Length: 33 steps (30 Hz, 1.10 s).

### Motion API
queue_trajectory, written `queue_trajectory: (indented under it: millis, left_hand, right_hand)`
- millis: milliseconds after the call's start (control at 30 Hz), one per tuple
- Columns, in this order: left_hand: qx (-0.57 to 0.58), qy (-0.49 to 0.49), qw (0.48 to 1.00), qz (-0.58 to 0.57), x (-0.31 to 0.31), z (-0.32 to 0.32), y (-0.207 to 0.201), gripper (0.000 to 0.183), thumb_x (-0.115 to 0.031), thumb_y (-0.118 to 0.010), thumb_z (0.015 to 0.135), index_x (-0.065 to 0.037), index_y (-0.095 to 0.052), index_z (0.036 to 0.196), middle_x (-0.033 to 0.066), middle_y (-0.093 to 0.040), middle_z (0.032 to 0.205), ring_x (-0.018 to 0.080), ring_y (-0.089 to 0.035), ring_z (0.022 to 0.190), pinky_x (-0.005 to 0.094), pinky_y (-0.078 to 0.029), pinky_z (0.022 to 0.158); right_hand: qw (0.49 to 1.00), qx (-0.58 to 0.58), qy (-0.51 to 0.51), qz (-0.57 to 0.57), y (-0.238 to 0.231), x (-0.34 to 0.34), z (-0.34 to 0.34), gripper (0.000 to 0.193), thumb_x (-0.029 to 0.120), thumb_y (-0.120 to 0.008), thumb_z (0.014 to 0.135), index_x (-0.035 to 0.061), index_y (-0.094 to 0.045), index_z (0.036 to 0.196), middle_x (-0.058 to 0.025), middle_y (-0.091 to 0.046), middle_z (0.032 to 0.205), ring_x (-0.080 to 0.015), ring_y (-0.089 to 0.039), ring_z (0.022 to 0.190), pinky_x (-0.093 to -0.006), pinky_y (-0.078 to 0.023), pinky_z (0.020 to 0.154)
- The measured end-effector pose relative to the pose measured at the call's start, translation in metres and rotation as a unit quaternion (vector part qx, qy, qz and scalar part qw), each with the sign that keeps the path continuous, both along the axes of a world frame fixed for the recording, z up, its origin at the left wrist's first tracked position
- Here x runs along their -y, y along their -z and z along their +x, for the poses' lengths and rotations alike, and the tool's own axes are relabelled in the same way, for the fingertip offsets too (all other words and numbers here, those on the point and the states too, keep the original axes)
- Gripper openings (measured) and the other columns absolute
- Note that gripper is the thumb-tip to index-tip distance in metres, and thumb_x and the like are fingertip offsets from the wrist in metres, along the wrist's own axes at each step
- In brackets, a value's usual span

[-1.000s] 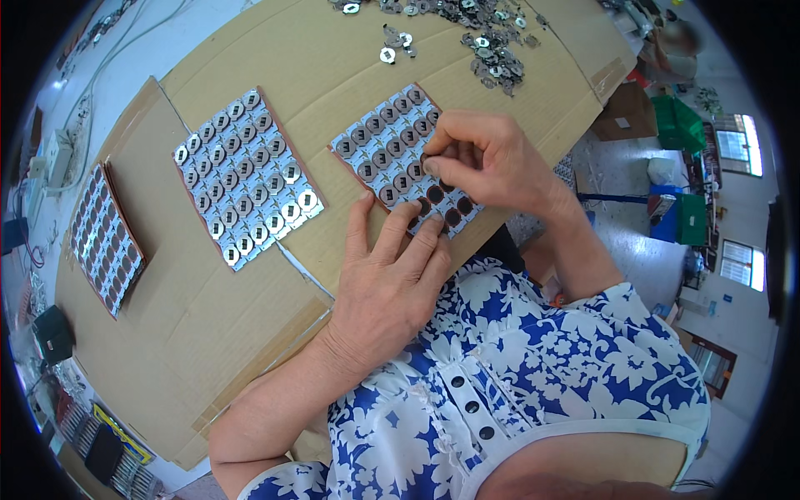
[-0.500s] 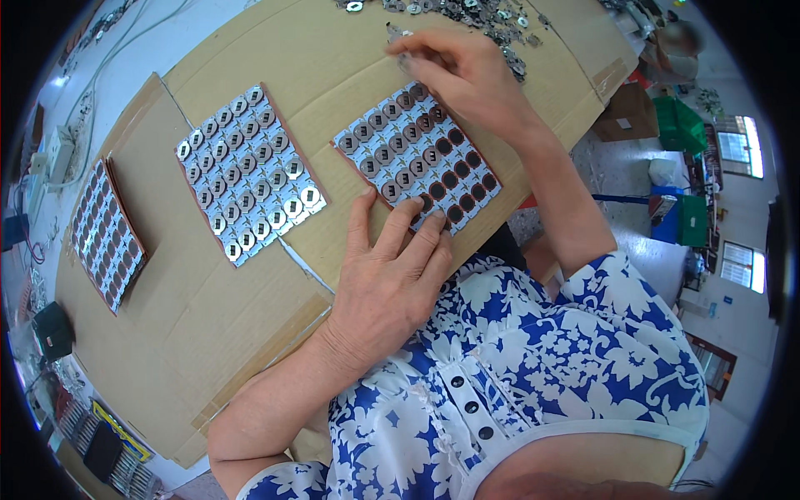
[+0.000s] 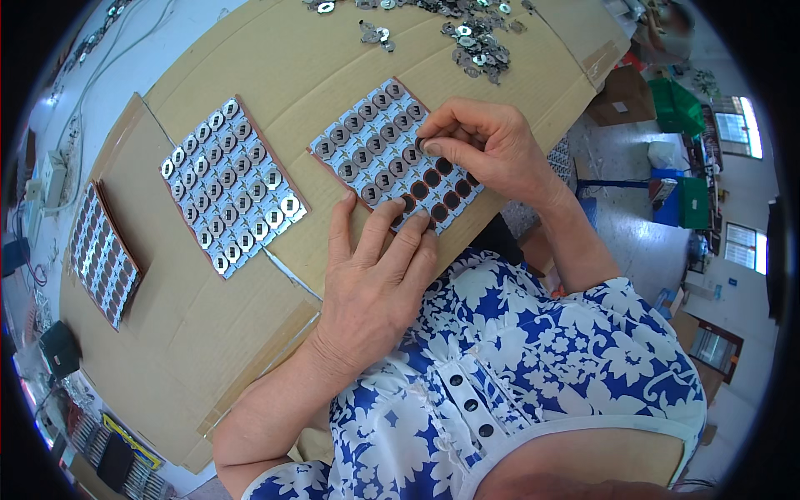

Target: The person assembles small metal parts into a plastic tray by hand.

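A light-blue panel [image 3: 353, 163] with a brown edge lies on cardboard before me. Grey metal discs [image 3: 367, 111] cover most of its far and left part; dark round spots with reddish rims [image 3: 452, 200] show along its near right side. My left hand [image 3: 371, 275] lies open, fingers spread, index and middle fingertips on the panel's near left edge. Over the panel's right part is my right hand [image 3: 496, 148], thumb and index finger pinched at the border between discs and dark spots. Whatever sits between those fingertips is mostly hidden.
Left of this panel lies another panel [image 3: 229, 187] covered in metal discs. Farther left, a stack of panels [image 3: 106, 254] with dark spots leans slightly. Loose metal pieces [image 3: 483, 50] are heaped at the far side, with a small cluster [image 3: 377, 35] apart. Cardboard [image 3: 192, 350] covers the table.
My right hand has come from the loose pieces at the far side back to the panel, fingers now pinched over it. My left hand stays on the panel's near edge. The whole view has shifted slightly.
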<state>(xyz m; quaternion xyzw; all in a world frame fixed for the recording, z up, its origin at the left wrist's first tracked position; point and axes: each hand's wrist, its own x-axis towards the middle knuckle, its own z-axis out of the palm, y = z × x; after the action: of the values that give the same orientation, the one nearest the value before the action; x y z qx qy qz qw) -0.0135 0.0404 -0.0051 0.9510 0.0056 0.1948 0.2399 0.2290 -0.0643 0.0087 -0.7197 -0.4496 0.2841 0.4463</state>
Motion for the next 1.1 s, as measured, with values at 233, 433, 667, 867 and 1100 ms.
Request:
queue_trajectory:
  millis: [233, 433, 667, 867, 1100]
  left_hand:
    - [-0.006, -0.021, 1.0, -0.011, -0.001, 0.003, 0.0, 0.051, -0.011, -0.079, 0.089, 0.001, -0.071, 0.139, 0.017, -0.068, 0.15, 0.0368, -0.061, 0.142, 0.0658, -0.043, 0.123]
    - [-0.013, -0.025, 1.0, 0.001, -0.002, 0.004, -0.002, 0.052, -0.011, -0.081, 0.091, 0.004, -0.07, 0.14, 0.0197, -0.068, 0.153, 0.04, -0.06, 0.145, 0.0633, -0.045, 0.121]
    - [-0.014, -0.018, 1.0, 0.004, -0.003, 0.004, 0.0, 0.047, -0.013, -0.075, 0.095, 0.007, -0.071, 0.137, 0.0225, -0.069, 0.15, 0.0399, -0.059, 0.146, 0.0658, -0.044, 0.122]
    - [-0.029, -0.033, 0.999, 0.006, -0.003, 0.003, -0.006, 0.058, -0.011, -0.086, 0.087, 0.0, -0.071, 0.142, 0.0172, -0.068, 0.155, 0.0386, -0.06, 0.146, 0.0618, -0.046, 0.121]
    - [-0.042, -0.03, 0.999, 0.011, -0.003, 0.002, -0.004, 0.057, -0.012, -0.085, 0.089, 0.0, -0.071, 0.143, 0.0164, -0.069, 0.156, 0.0378, -0.06, 0.148, 0.0616, -0.045, 0.122]
  right_hand:
    - [0.996, 0.06, 0.06, -0.012, -0.002, 0.001, -0.01, 0.011, 0.004, -0.082, 0.098, -0.0004, -0.077, 0.107, -0.0048, -0.076, 0.085, -0.0059, -0.066, 0.072, -0.0261, -0.052, 0.063]
    - [0.994, 0.106, 0.028, -0.019, -0.011, 0.002, -0.008, 0.013, 0.002, -0.082, 0.096, -0.0004, -0.076, 0.107, -0.004, -0.073, 0.083, -0.0078, -0.062, 0.067, -0.0285, -0.048, 0.06]
    - [0.993, 0.114, -0.008, -0.002, -0.007, 0.0, -0.003, 0.012, 0.002, -0.082, 0.096, -0.0002, -0.075, 0.107, -0.0046, -0.074, 0.084, -0.0077, -0.061, 0.068, -0.0284, -0.049, 0.06]
    - [0.959, 0.276, -0.029, 0.061, 0.003, 0.005, -0.009, 0.017, 0.001, -0.079, 0.095, 0.0022, -0.075, 0.111, -0.0105, -0.069, 0.093, -0.0261, -0.073, 0.078, -0.0379, -0.057, 0.067]
    - [0.907, 0.421, 0.011, 0.012, 0.006, 0.005, -0.033, 0.018, 0.006, -0.078, 0.095, 0.0037, -0.075, 0.113, -0.0113, -0.063, 0.094, -0.0359, -0.073, 0.082, -0.0453, -0.057, 0.068]
